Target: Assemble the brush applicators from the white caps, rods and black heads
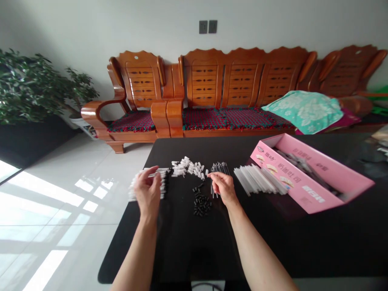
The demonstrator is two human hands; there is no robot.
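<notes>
On the black tabletop [188, 242], we are pinching a slim clear tube [156, 174] in our left hand [148, 193] while our right hand [223, 186] is nipping a thin refill [218, 167]; both look light, stiff, slippery, best gripped mid-length.

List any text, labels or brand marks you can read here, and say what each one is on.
Pink box: white characters and small logos printed along its side and inner wall, all too blurred and skewed to read.
No other print shows, neither on the pen parts by the left hand nor by the right hand.
</notes>
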